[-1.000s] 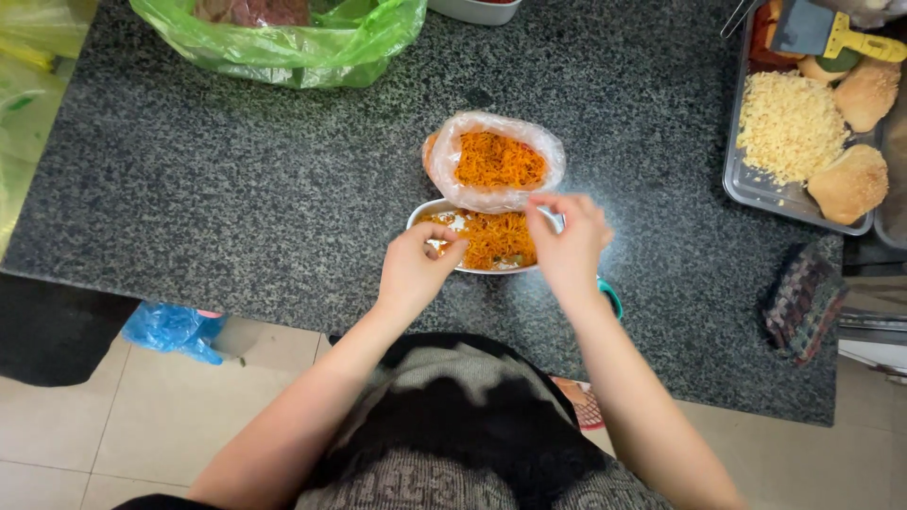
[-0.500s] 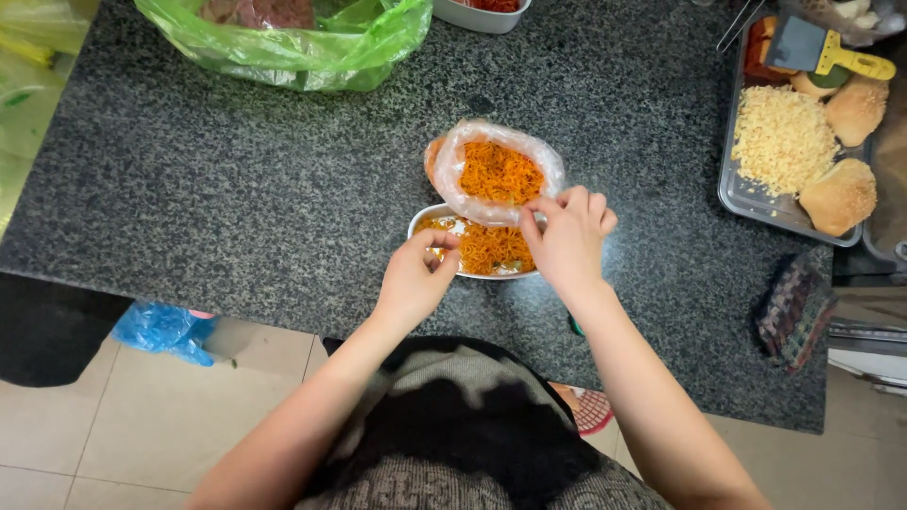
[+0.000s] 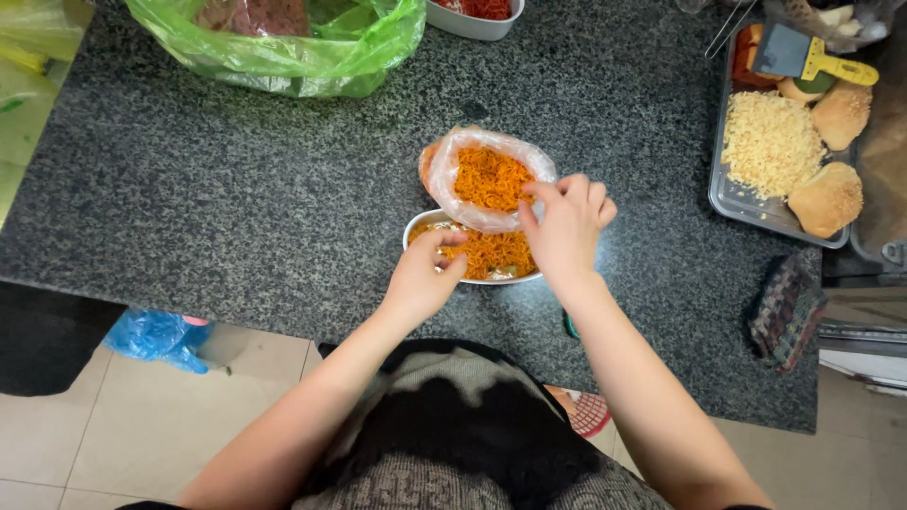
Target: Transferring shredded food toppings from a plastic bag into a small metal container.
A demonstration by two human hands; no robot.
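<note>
A metal bowl of orange shredded food stands near the counter's front edge. Just behind it, touching, lies a clear plastic bag filled with the same orange shreds. My left hand rests at the bowl's left rim, thumb and fingers pinched on the rim among the shreds. My right hand is over the bowl's right side, its fingertips closed on the bag's right edge.
A dark speckled counter holds everything. A green plastic bag lies at the back. A metal tray at the right carries grated cheese, buns and a yellow-handled scraper. A patterned cloth lies at the right front.
My right hand has moved from the bowl's right rim up to the bag's edge. The left hand has stayed at the bowl's left rim.
</note>
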